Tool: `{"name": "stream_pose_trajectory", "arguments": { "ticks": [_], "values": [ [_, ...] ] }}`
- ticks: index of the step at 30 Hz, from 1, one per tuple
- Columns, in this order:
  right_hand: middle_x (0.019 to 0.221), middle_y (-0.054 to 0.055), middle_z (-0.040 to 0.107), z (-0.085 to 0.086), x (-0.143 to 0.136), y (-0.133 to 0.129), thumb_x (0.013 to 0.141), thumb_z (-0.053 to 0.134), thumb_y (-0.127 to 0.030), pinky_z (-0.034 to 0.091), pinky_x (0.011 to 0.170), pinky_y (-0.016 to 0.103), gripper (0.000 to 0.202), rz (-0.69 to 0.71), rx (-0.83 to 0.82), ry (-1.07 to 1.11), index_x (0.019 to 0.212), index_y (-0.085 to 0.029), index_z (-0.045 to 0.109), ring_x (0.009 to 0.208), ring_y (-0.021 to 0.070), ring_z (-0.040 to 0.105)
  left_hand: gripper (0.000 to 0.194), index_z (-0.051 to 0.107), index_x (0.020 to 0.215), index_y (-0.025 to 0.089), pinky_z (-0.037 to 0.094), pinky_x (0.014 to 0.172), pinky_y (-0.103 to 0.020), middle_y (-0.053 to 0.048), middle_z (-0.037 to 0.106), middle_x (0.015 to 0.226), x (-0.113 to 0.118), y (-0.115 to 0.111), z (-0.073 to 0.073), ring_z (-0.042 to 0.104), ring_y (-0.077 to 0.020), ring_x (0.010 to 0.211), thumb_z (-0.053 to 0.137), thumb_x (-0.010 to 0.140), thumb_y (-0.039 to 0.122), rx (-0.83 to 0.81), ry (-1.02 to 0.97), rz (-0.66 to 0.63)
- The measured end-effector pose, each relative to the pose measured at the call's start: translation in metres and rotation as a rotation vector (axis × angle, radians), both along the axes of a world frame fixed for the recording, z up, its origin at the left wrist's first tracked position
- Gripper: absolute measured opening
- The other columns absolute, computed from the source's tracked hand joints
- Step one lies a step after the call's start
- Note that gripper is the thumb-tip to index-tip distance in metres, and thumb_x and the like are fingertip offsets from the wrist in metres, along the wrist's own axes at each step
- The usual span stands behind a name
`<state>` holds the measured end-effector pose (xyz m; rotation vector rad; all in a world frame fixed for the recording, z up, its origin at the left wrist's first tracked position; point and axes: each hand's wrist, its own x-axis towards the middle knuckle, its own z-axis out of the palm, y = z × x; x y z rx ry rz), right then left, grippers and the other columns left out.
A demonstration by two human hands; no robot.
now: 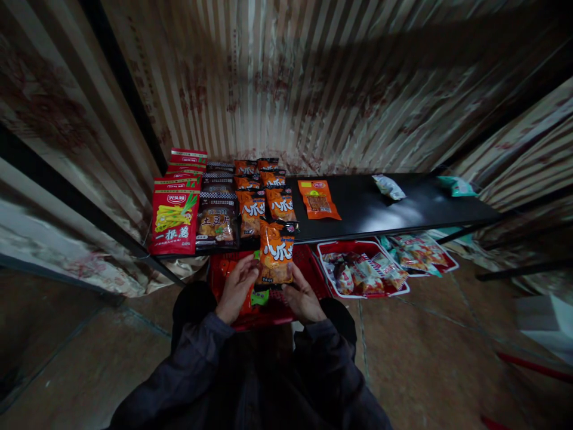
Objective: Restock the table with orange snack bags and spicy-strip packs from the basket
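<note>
An orange snack bag (276, 254) with white lettering is upright in front of the shelf edge. My right hand (305, 296) pinches its lower right corner. Beside its left edge, my left hand (238, 288) has its fingers stretched out; whether they touch the bag is unclear. Behind it, more orange snack bags (281, 204) stand in two columns on the black shelf (353, 212). Left of these are dark potato-chip bags (217, 221) and red snack packets (175, 216). Below my hands, a red basket (313, 272) holds orange and green packets, partly hidden.
A flat orange packet (319, 200) lies mid-shelf; a white packet (389, 187) and a teal packet (456, 186) lie farther right. Under the shelf, a white-rimmed red basket (405, 291) and another basket (452, 263) hold snack packets. Black posts and patterned curtain (277, 77) surround the shelf.
</note>
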<state>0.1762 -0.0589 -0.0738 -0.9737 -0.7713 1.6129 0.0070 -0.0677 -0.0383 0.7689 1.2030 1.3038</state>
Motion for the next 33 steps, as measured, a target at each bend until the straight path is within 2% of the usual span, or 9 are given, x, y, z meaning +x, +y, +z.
{"name": "stream_pose_trajectory", "arguments": {
  "ticks": [3, 5, 10, 13, 16, 21, 24, 28, 33],
  "values": [
    [0.124, 0.002, 0.062, 0.001, 0.002, -0.004, 0.054, 0.082, -0.026, 0.045, 0.096, 0.044, 0.064, 0.054, -0.015, 0.008, 0.115, -0.030, 0.063, 0.116, 0.0281, 0.055, 0.047, 0.062, 0.110, 0.018, 0.041, 0.097, -0.034, -0.009, 0.065, 0.114, -0.006, 0.013, 0.012, 0.057, -0.0217, 0.110, 0.071, 0.070, 0.041, 0.017, -0.031, 0.042],
    [0.124, 0.002, 0.062, 0.001, 0.004, -0.006, 0.055, 0.081, -0.026, 0.052, 0.084, 0.040, 0.065, 0.094, -0.030, -0.006, 0.117, -0.030, 0.062, 0.108, 0.0274, 0.060, 0.050, 0.062, 0.109, 0.017, 0.042, 0.096, -0.034, -0.009, 0.066, 0.113, -0.009, 0.023, 0.018, 0.058, -0.0214, 0.108, 0.071, 0.068, 0.044, 0.034, -0.064, 0.082],
    [0.108, 0.003, 0.068, 0.005, 0.010, -0.012, 0.059, 0.079, -0.025, 0.053, 0.054, 0.028, 0.066, 0.215, -0.087, -0.043, 0.122, -0.032, 0.059, 0.067, 0.0188, 0.069, 0.044, 0.063, 0.093, 0.015, 0.046, 0.083, -0.029, -0.006, 0.069, 0.097, -0.013, 0.037, 0.025, 0.062, -0.0182, 0.091, 0.074, 0.062, 0.046, 0.048, -0.105, 0.146],
    [0.101, 0.002, 0.069, 0.005, 0.013, -0.016, 0.059, 0.078, -0.025, 0.053, 0.052, 0.026, 0.067, 0.265, -0.081, -0.042, 0.123, -0.031, 0.058, 0.061, 0.0178, 0.069, 0.038, 0.061, 0.080, 0.015, 0.044, 0.069, -0.024, 0.000, 0.065, 0.077, -0.014, 0.036, 0.028, 0.059, -0.0129, 0.073, 0.074, 0.061, 0.045, 0.051, -0.081, 0.199],
    [0.108, 0.003, 0.067, 0.001, 0.016, -0.020, 0.062, 0.077, -0.025, 0.054, 0.054, 0.027, 0.068, 0.273, -0.067, -0.046, 0.125, -0.032, 0.056, 0.063, 0.0176, 0.070, 0.032, 0.058, 0.070, 0.016, 0.039, 0.060, -0.021, 0.005, 0.056, 0.063, -0.014, 0.036, 0.029, 0.051, -0.0086, 0.060, 0.073, 0.060, 0.042, 0.063, -0.002, 0.273],
    [0.121, 0.005, 0.061, -0.007, 0.019, -0.023, 0.063, 0.077, -0.024, 0.054, 0.055, 0.026, 0.070, 0.308, -0.068, -0.060, 0.128, -0.034, 0.052, 0.066, 0.0169, 0.070, 0.028, 0.055, 0.066, 0.016, 0.036, 0.057, -0.020, 0.006, 0.050, 0.059, -0.014, 0.039, 0.025, 0.045, -0.0072, 0.057, 0.069, 0.062, 0.041, 0.108, 0.061, 0.322],
    [0.118, 0.005, 0.062, -0.010, 0.019, -0.024, 0.064, 0.076, -0.023, 0.053, 0.053, 0.025, 0.068, 0.270, -0.068, -0.058, 0.127, -0.032, 0.053, 0.065, 0.0168, 0.069, 0.029, 0.056, 0.070, 0.016, 0.039, 0.059, -0.020, 0.005, 0.053, 0.062, -0.015, 0.039, 0.023, 0.048, -0.0081, 0.059, 0.069, 0.062, 0.041, 0.091, 0.041, 0.275],
    [0.115, 0.006, 0.064, -0.017, 0.020, -0.026, 0.063, 0.077, -0.023, 0.053, 0.053, 0.027, 0.067, 0.181, -0.084, -0.054, 0.126, -0.029, 0.055, 0.064, 0.0179, 0.069, 0.032, 0.057, 0.081, 0.016, 0.045, 0.066, -0.024, 0.000, 0.062, 0.078, -0.013, 0.030, 0.018, 0.058, -0.0124, 0.072, 0.067, 0.067, 0.044, 0.059, 0.040, 0.098],
    [0.109, 0.008, 0.068, -0.019, 0.019, -0.023, 0.063, 0.078, -0.024, 0.053, 0.056, 0.030, 0.073, 0.062, -0.115, -0.042, 0.131, -0.026, 0.050, 0.068, 0.0200, 0.070, 0.037, 0.058, 0.100, 0.015, 0.048, 0.081, -0.030, -0.010, 0.065, 0.104, 0.001, 0.003, -0.003, 0.061, -0.0189, 0.096, 0.063, 0.075, 0.042, -0.018, 0.152, -0.133]
  ]
}}
